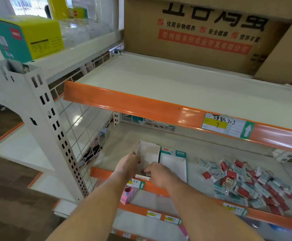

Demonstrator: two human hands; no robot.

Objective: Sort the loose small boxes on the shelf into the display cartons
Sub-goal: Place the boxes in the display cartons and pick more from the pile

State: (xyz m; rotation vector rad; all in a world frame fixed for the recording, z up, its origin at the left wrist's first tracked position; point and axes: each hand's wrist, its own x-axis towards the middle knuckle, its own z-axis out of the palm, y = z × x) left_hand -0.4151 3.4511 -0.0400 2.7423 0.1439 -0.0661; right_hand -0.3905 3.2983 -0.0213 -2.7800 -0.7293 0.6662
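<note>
Two open display cartons stand side by side on the middle shelf: a white one (148, 152) on the left and a teal-trimmed one (174, 162) to its right. My left hand (127, 165) grips the left wall of the white carton. My right hand (160, 173) reaches into that carton's front end with fingers curled; what it holds is hidden. A heap of several loose small red and teal boxes (244, 183) lies on the shelf to the right of the cartons.
An orange-edged upper shelf (159, 106) overhangs the work area, with a big brown cardboard box (202, 32) at its back. A white slotted upright (54, 129) and wire grid stand left. A pink packet (128, 194) sits on the shelf below.
</note>
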